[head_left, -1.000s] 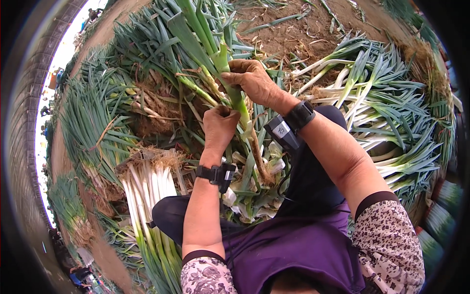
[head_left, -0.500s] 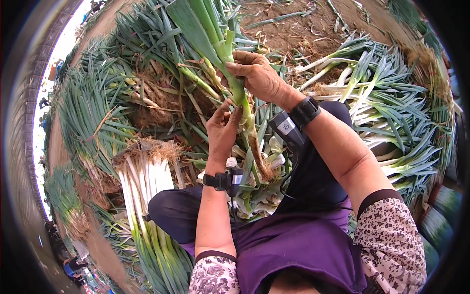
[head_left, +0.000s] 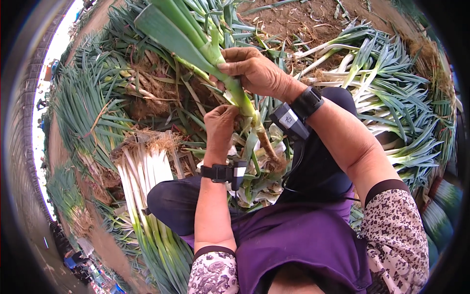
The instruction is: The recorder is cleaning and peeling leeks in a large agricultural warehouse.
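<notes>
Fingers of the bare right hand [head_left: 257,73] are wrapped around a thick, pale-green leek stalk [head_left: 236,93] just below its broad, dark-green leaves. Lower down, the bare left hand [head_left: 220,125] pinches the stalk's edge with thumb and bent forefinger. The leek is held up in front of the person, tilted, leaves to the upper left and brown root end to the lower right, above a loose heap of pale and green leaf scraps [head_left: 254,191] between 2 dark-trousered knees [head_left: 171,203]. A purple cloth apron [head_left: 303,245] covers the lap. Near the left knee lies a bundle of white-stemmed leeks [head_left: 147,164], roots toward the top. Farther left are heaped long-leaved green leeks [head_left: 81,108]; on the right spreads a pile of white-and-green leeks [head_left: 391,103]. Brown soil [head_left: 298,22] shows beyond.
</notes>
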`<move>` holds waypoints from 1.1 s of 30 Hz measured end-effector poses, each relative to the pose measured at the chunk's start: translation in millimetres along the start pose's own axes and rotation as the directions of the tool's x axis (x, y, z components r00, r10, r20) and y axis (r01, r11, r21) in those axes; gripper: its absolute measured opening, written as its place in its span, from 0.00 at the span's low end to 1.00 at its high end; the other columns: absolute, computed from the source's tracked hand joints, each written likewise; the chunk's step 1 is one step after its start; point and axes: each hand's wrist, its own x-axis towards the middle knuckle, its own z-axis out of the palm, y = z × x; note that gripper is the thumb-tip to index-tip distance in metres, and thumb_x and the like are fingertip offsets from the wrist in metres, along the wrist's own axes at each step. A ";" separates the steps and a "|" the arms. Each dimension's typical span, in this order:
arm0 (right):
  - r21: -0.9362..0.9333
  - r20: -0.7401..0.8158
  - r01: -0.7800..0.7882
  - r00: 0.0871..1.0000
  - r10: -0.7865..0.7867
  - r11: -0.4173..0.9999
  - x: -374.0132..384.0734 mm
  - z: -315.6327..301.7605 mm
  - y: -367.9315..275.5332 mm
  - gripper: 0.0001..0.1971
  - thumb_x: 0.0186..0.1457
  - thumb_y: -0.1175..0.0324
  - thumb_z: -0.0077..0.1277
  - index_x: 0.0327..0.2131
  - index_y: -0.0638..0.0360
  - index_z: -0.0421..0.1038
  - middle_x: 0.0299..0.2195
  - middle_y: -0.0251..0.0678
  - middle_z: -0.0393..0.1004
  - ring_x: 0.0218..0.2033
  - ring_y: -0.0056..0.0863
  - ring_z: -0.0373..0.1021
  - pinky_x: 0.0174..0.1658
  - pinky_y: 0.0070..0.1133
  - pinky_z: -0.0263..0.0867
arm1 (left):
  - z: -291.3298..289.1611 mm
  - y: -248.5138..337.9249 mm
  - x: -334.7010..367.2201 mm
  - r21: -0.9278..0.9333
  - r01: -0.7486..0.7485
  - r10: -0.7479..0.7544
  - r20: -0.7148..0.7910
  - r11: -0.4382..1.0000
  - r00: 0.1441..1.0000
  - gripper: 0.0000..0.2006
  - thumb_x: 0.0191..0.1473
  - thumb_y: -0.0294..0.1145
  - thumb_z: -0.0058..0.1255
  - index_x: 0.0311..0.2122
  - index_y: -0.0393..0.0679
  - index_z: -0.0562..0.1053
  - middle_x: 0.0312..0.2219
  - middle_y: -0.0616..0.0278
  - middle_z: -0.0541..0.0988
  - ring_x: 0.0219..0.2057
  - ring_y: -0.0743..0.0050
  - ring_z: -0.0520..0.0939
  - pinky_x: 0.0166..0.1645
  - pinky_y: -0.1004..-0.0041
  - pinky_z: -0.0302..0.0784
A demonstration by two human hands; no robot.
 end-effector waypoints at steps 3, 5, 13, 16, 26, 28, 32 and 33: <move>-0.042 0.061 0.008 0.998 -0.005 0.999 -3.2 1.5 3.1 0.13 0.58 0.70 0.48 0.42 0.70 0.67 0.33 0.40 0.73 0.32 0.25 0.71 0.39 0.22 0.68 | 9.7 -12.2 -6.3 -0.215 0.145 -0.161 -0.058 0.966 0.985 0.05 0.49 0.29 0.53 0.27 0.38 0.75 0.16 0.69 0.73 0.15 0.85 0.69 0.20 0.83 0.61; -0.058 0.070 0.033 0.997 -0.029 0.998 -0.2 4.6 2.9 0.13 0.58 0.70 0.48 0.43 0.70 0.67 0.33 0.40 0.74 0.32 0.25 0.71 0.40 0.22 0.67 | 1.7 -21.8 -3.5 -0.352 0.176 -0.175 0.035 0.919 0.984 0.07 0.53 0.32 0.52 0.31 0.39 0.74 0.24 0.66 0.76 0.22 0.80 0.75 0.27 0.82 0.70; -0.245 0.024 -0.027 0.999 0.034 0.969 -1.8 21.7 11.5 0.18 0.60 0.61 0.47 0.48 0.64 0.65 0.27 0.36 0.74 0.25 0.21 0.72 0.31 0.18 0.71 | -3.3 -16.5 -2.5 -0.229 0.181 -0.097 0.334 0.957 0.938 0.08 0.54 0.30 0.49 0.34 0.35 0.74 0.28 0.65 0.76 0.29 0.77 0.77 0.37 0.77 0.73; -0.166 -0.019 0.009 1.000 -0.012 0.986 -3.8 24.0 8.0 0.17 0.59 0.61 0.48 0.45 0.63 0.67 0.26 0.36 0.73 0.22 0.20 0.71 0.28 0.17 0.70 | -12.1 -68.5 -26.0 0.519 -0.196 0.029 0.313 0.832 0.949 0.09 0.51 0.29 0.50 0.34 0.33 0.74 0.30 0.60 0.78 0.30 0.70 0.77 0.39 0.69 0.74; -0.088 -0.281 0.059 0.956 -0.082 0.994 12.8 -1.9 -17.5 0.13 0.54 0.68 0.55 0.40 0.67 0.70 0.26 0.32 0.72 0.26 0.19 0.69 0.29 0.17 0.67 | 6.1 -27.5 -34.5 0.419 -0.432 0.516 -0.105 0.798 0.850 0.11 0.50 0.30 0.58 0.37 0.38 0.72 0.26 0.55 0.75 0.23 0.67 0.74 0.29 0.73 0.70; -0.108 -0.238 0.058 0.968 -0.082 0.993 14.2 -4.6 -14.3 0.13 0.54 0.67 0.55 0.39 0.66 0.71 0.26 0.32 0.72 0.26 0.18 0.68 0.30 0.17 0.67 | 26.7 -1.1 -25.1 0.497 -0.537 0.629 -0.022 0.682 0.777 0.07 0.50 0.26 0.56 0.33 0.37 0.72 0.23 0.56 0.73 0.22 0.69 0.72 0.28 0.74 0.68; -0.031 -0.214 0.080 0.973 -0.084 0.996 9.7 -3.8 -21.9 0.11 0.55 0.68 0.54 0.37 0.66 0.71 0.26 0.31 0.71 0.25 0.19 0.68 0.30 0.18 0.67 | 14.9 -3.1 -12.8 0.564 -0.595 0.622 0.174 0.573 0.764 0.05 0.52 0.24 0.55 0.29 0.38 0.71 0.21 0.62 0.72 0.24 0.79 0.71 0.28 0.79 0.68; -0.003 -0.232 0.094 0.968 -0.092 0.996 9.0 -4.4 -23.6 0.09 0.55 0.68 0.53 0.35 0.66 0.71 0.25 0.31 0.70 0.25 0.20 0.68 0.29 0.19 0.67 | 11.9 -8.7 -16.4 0.580 -0.589 0.603 0.200 0.563 0.773 0.05 0.48 0.21 0.55 0.28 0.37 0.70 0.20 0.57 0.72 0.23 0.71 0.74 0.28 0.76 0.70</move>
